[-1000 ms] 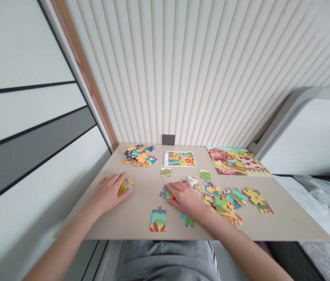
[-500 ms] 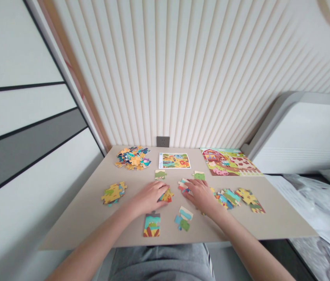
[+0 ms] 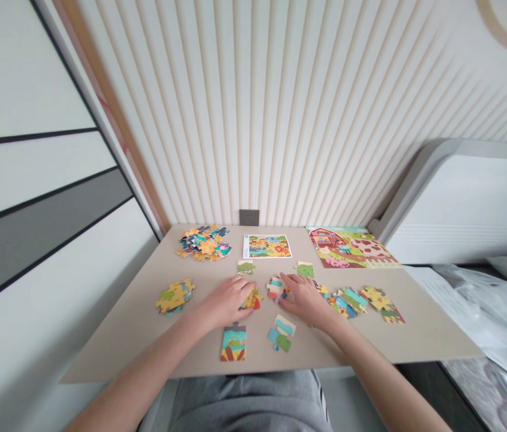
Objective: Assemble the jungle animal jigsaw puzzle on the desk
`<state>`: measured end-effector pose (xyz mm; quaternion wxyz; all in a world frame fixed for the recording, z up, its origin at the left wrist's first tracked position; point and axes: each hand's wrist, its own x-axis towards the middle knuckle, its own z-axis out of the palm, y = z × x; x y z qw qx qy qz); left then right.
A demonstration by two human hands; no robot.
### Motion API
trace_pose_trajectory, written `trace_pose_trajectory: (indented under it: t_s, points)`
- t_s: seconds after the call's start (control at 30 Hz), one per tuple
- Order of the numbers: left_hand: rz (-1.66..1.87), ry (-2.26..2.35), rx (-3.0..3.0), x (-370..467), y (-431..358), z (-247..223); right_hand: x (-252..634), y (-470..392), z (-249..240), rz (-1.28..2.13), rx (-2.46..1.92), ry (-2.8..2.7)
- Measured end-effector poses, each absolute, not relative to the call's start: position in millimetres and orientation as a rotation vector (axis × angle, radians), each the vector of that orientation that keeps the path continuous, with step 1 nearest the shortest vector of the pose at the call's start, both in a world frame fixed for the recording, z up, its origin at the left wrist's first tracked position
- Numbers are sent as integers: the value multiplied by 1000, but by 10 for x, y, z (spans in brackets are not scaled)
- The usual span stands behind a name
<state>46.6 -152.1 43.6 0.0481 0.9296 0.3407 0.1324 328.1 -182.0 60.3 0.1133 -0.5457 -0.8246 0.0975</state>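
My left hand (image 3: pixel 231 300) rests on the table, its fingers and thumb curved around yellow-and-red jigsaw pieces (image 3: pixel 254 299). Across a small gap, my right hand (image 3: pixel 306 295) has its thumb and fingertips at the edge of a white, blue and red jigsaw piece (image 3: pixel 275 289), which lies to their left. Below my left hand sits a joined pair of pieces showing a frog (image 3: pixel 234 343). A blue-and-green cluster (image 3: pixel 282 333) lies below the right hand. Two green-and-cream pieces, one on the left (image 3: pixel 246 267) and one on the right (image 3: pixel 305 269), lie beyond the hands.
A picture card (image 3: pixel 267 246) lies near the wall, with a heap of pieces (image 3: pixel 204 243) to its left and a farm puzzle (image 3: pixel 352 247) to its right. Yellow pieces (image 3: pixel 176 297) are at left; several more (image 3: pixel 347 303) lie beside my right wrist.
My right hand has shifted the white, blue and red piece slightly left, and more of it shows. The left hand stays nearly still at its yellow-and-red pieces.
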Motion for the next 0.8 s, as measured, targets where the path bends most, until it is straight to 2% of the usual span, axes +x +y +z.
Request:
trace_pose_trajectory:
  t_s: [0.33, 0.6, 0.8]
  points:
    - [401, 1063, 2854, 389, -1539, 446, 3238, -1870, 644, 217, -1679, -2410]
    - [451, 1079, 2801, 344, -1535, 403, 3224, -1972, 747, 172, -1578, -2423]
    - [500, 1160, 2744, 276, -1550, 327, 3685, -2170, 841, 126, -1628, -2255]
